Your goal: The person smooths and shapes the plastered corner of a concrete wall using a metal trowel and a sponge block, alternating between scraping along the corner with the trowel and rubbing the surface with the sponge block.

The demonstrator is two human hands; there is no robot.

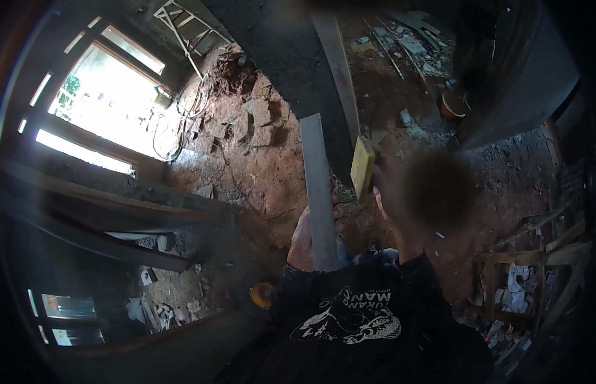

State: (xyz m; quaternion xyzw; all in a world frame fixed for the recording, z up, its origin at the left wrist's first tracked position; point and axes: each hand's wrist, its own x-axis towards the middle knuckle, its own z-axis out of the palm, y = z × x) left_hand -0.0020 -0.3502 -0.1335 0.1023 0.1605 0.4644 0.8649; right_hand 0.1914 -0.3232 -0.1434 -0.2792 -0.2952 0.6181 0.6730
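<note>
The left hand [302, 240] had a grey board [318, 185] in its grasp, the palm on the board's left side and the fingertips showing past its right edge, so the hand was closed around it. The board pointed away from the body, its near end just in front of the black shirt [359, 301] and its far end before the dark wall [272, 51].

The right hand [383, 203] had hold of a yellow float [362, 168], which was tipped on edge to the right of the board and apart from it. How tightly those fingers curled I could not tell (shadow and a round dark blur covered much of that hand).

Broken slabs [262, 114] lay on the reddish dirt floor [272, 182] ahead to the left, near a looped hose [176, 137] and a bright doorway [106, 96]. An orange bucket [453, 104] stood ahead to the right, and a wooden frame [541, 257] was nearer, on the far right.
</note>
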